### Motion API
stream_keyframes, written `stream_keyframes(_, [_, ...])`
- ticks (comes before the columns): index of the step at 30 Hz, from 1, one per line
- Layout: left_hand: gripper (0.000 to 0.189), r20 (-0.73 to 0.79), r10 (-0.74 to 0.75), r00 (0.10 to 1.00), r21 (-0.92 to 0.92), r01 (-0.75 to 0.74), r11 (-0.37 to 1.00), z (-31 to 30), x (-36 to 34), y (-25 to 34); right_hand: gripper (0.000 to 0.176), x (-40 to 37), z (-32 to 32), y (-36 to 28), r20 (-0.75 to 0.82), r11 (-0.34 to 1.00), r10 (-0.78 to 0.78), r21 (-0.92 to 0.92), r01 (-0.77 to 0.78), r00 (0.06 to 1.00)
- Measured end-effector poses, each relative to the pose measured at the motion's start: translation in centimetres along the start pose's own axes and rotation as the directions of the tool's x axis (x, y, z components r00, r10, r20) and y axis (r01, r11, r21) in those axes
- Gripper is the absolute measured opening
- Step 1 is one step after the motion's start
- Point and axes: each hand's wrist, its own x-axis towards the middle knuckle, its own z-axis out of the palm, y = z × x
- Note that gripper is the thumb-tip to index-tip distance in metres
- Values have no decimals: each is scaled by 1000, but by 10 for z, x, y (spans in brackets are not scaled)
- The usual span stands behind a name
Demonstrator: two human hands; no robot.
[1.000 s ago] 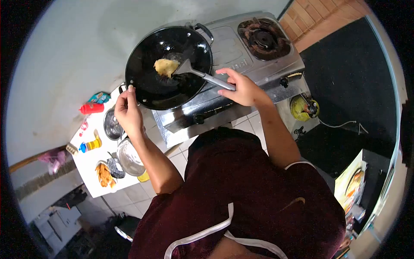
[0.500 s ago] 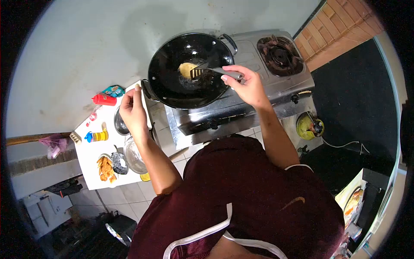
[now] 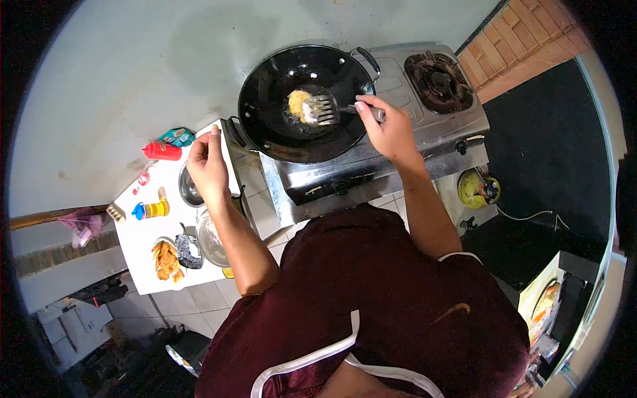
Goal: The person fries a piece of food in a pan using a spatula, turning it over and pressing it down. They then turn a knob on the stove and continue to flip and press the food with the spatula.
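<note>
Right hand (image 3: 391,129): closed round the handle of a slotted metal spatula (image 3: 323,109); the thumb lies along the top of the handle.
Spatula: the blade is inside the wok (image 3: 272,129), slanted down, with its edge against the right side of the fried piece (image 3: 298,102).
Fried piece: pale yellow and lumpy, lying near the centre of the wok's bottom on a sheen of oil.
Wok: black with two loop handles, seated on the left burner of the steel stove (image 3: 398,156).
Right burner (image 3: 441,73): bare, with nothing on it.
Left hand (image 3: 207,166): raised over the corner of the white side table (image 3: 142,242), just beside the wok's near loop handle (image 3: 233,129) but apart from it. The fingers are bunched, thumb to forefinger; cannot tell whether anything small is pinched between them.
Side table contents: red bottle (image 3: 161,151), yellow bottle with blue cap (image 3: 151,209), steel bowl (image 3: 189,192) under the left wrist, a second steel bowl (image 3: 209,242) partly hidden by the forearm, and a plate of golden fried pieces (image 3: 166,260).
Floor: a yellow-green gas cylinder (image 3: 478,189) stands to the right of the stove, on white tiles.
</note>
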Motion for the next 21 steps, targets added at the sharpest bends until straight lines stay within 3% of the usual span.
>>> stream_keyframes(6, [22,-24,11,1000,-26,-12,1000,-3,4,-8,22,5,-2,-2,-138,999,21,52,-13,990])
stream_keyframes(16, [22,-21,-23,1000,0,23,1000,-9,-3,-10,25,15,16,7,-153,992,-32,-129,12,988])
stream_keyframes(21, [22,-57,-29,998,-16,28,999,-5,-8,-2,27,21,28,23,-92,992,-35,-125,24,995])
